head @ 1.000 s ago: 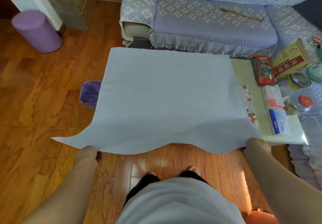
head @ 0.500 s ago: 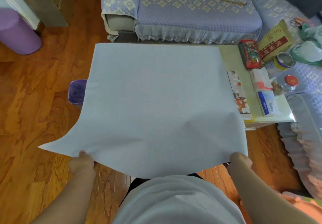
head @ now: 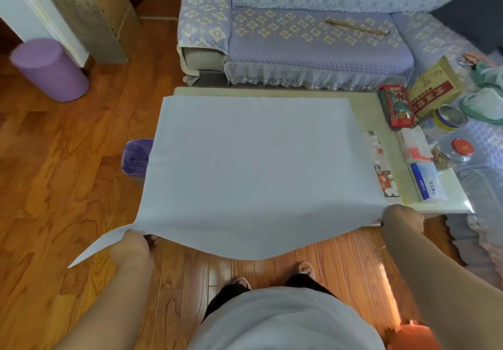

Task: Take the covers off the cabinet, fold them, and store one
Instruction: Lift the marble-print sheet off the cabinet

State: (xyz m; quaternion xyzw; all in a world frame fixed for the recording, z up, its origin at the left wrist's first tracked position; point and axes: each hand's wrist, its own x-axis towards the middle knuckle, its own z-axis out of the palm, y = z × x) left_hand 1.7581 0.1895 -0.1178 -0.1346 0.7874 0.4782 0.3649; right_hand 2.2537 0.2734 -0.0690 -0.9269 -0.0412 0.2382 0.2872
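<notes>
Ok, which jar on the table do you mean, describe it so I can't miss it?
Find the low white table in front of the sofa, then its cluttered right end. The clear jar lies there beside the yellow-banded tin; it alone has a red lid.

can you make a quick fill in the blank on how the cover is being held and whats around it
1. The left hand and right hand each grip the cover's near ____.
2. The cover's far part lies on the low ____.
3. Behind the table stands a ____ with a quilted cover.

Missing words: edge; table; sofa
</notes>
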